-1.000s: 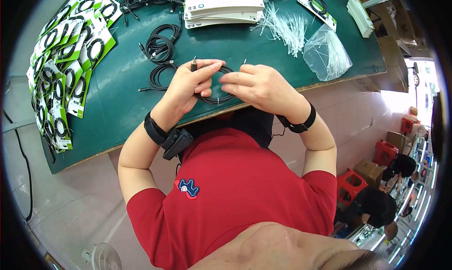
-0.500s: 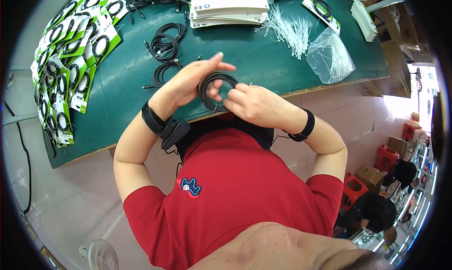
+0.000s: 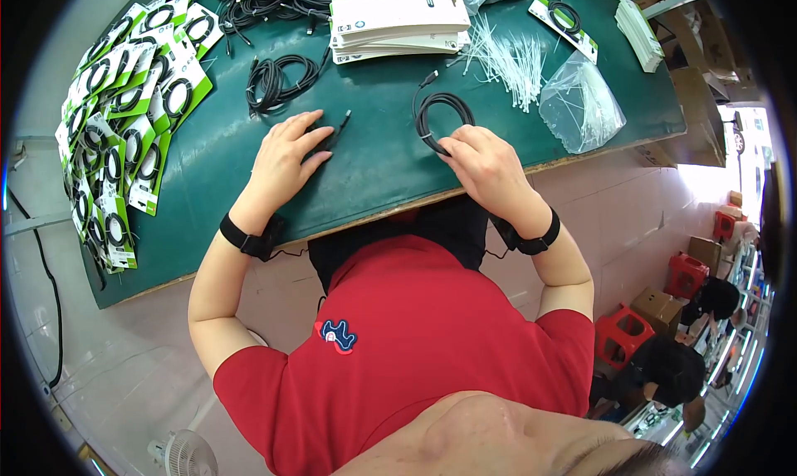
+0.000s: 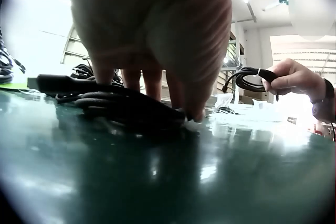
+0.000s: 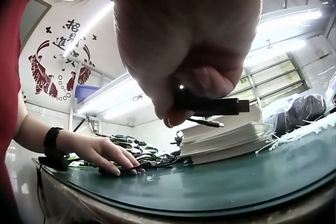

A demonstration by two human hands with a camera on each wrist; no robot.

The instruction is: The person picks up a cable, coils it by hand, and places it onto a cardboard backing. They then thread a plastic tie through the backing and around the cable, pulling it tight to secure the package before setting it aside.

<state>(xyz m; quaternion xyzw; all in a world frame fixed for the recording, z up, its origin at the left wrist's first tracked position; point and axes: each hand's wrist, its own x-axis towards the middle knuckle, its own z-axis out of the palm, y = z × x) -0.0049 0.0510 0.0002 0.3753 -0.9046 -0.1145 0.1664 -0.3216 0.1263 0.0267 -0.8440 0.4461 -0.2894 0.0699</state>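
Observation:
My right hand pinches a coiled black cable between thumb and fingers, at the lower right of the loop. A pale tie is around this coil, and one plug end sticks up from it. In the right wrist view, a dark plug juts out from under that hand. My left hand arches over another black coil on the table, fingertips touching it. The palm hides most of this coil in the head view; its thin plug end shows past the fingers.
Another loose coil lies beyond my left hand, with tangled cables behind. Carded cables are heaped at left. Stacked cards stand at the back; white zip ties and a plastic bag lie to the right.
Both hands were together at the coil. Now my right hand has carried it to the right and away from me, while my left hand has let go and moved left onto another coil.

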